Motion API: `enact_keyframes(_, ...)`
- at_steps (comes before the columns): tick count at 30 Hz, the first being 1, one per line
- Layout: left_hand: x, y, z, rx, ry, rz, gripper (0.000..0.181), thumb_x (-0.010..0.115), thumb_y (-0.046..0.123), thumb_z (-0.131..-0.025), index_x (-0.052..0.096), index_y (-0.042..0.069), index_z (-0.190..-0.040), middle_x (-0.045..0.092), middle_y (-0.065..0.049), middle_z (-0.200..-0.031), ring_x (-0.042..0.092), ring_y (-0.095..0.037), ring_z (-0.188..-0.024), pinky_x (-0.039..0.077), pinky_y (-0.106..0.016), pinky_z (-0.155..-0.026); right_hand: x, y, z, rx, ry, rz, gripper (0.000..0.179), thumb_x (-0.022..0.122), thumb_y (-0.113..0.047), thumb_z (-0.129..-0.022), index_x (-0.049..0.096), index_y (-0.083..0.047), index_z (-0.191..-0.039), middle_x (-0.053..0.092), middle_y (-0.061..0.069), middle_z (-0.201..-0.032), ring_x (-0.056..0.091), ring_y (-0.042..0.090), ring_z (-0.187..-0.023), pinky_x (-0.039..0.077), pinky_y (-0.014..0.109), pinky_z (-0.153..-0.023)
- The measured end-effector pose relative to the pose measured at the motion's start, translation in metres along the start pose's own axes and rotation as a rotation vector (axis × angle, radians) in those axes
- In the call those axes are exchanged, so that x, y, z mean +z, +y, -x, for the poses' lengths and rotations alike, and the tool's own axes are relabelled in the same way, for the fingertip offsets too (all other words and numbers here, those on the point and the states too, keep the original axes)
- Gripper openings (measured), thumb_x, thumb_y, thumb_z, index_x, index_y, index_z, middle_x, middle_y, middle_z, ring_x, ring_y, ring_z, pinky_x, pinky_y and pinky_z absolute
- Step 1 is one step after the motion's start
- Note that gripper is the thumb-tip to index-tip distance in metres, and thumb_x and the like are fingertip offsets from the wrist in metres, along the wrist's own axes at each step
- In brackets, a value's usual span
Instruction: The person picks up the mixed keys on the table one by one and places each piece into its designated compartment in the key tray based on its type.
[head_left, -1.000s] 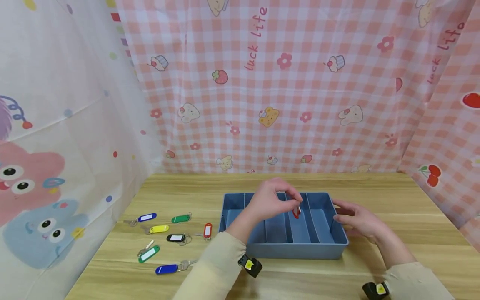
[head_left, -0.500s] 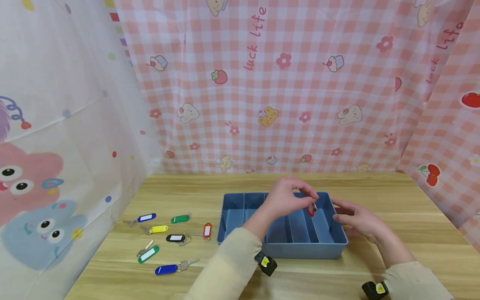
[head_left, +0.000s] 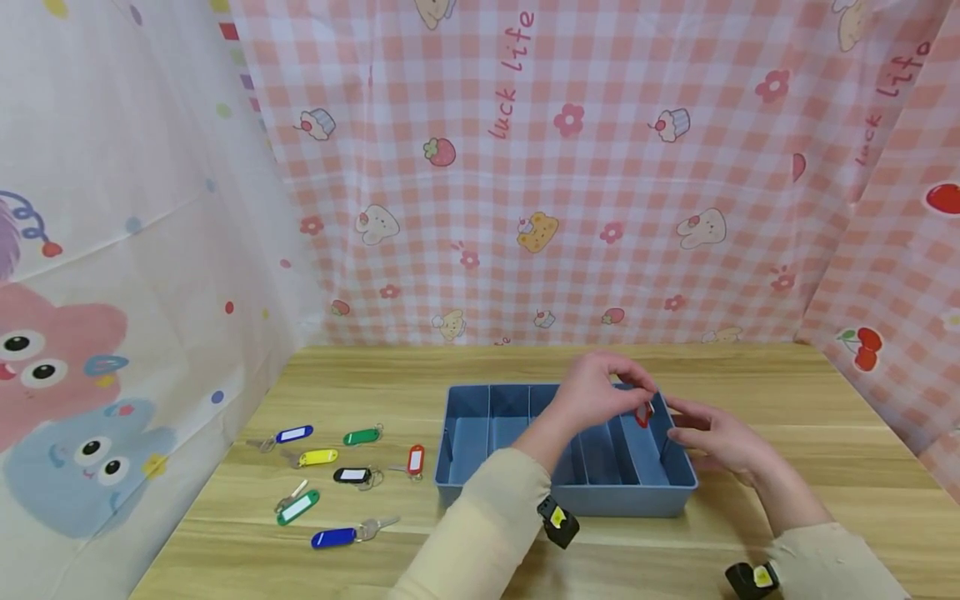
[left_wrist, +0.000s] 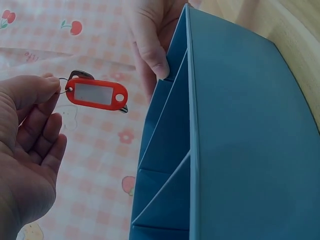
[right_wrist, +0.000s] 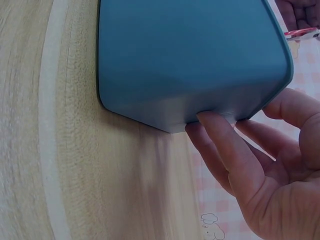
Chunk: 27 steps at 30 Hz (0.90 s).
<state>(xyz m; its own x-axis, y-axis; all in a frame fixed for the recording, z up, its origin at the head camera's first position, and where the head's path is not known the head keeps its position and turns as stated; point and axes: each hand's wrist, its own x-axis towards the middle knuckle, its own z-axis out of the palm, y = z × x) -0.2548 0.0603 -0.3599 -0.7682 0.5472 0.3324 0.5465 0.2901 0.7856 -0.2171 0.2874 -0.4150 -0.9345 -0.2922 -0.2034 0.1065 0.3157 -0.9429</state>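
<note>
My left hand (head_left: 600,387) pinches the ring of a red key tag (head_left: 642,415) between thumb and fingertips, above the rightmost compartment of a blue divided box (head_left: 592,502). In the left wrist view the tag (left_wrist: 120,91) shows a white label, with a dark metal key (left_wrist: 80,75) partly behind it. My right hand (head_left: 723,437) grips the box's right side: the thumb (left_wrist: 159,67) lies over the rim, and in the right wrist view the other fingers (right_wrist: 225,145) touch the outer wall. The left forearm hides part of the box's interior.
Several keys with tags lie on the wooden table left of the box, among them a red tag (head_left: 416,460), a black tag (head_left: 351,475), a yellow tag (head_left: 318,457), a green tag (head_left: 298,507) and a blue tag (head_left: 333,537). A checked cloth (head_left: 480,192) hangs behind the table.
My left hand has carried the red key tag rightward across the box, from over a middle compartment to over the rightmost one. The right hand and the box have stayed put.
</note>
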Motion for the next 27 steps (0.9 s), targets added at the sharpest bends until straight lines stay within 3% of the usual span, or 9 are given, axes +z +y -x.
enact_keyframes(7,0.004,-0.001,-0.006,-0.033,0.013,-0.009,0.004,0.074,0.017,-0.091,0.078,0.017,-0.092,0.064,0.018,-0.083,0.054,-0.001,-0.084,0.049,-0.018,-0.069,0.000,0.000,0.000,-0.012,-0.001,-0.021,0.068,0.056,-0.007,-0.099,0.017,0.010,-0.152,0.030,0.043,-0.145,0.056,0.039,-0.116,0.053,0.053,-0.087)
enact_keyframes(16,0.008,-0.006,-0.014,-0.069,0.028,-0.013,0.004,0.075,0.016,-0.090,0.078,0.018,-0.091,0.064,0.018,-0.079,0.054,-0.002,-0.080,0.049,-0.018,-0.064,0.000,0.001,0.000,-0.021,-0.001,0.003,0.066,0.055,-0.007,-0.100,0.017,0.011,-0.151,0.029,0.044,-0.145,0.055,0.044,-0.118,0.051,0.055,-0.088)
enact_keyframes(27,0.010,-0.013,-0.018,-0.101,0.038,-0.024,0.005,0.075,0.013,-0.089,0.079,0.017,-0.090,0.066,0.013,-0.081,0.056,-0.003,-0.077,0.050,-0.018,-0.062,0.001,0.000,0.000,-0.018,0.003,-0.015,0.067,0.056,-0.008,-0.099,0.018,0.010,-0.151,0.029,0.043,-0.145,0.056,0.040,-0.116,0.053,0.053,-0.087)
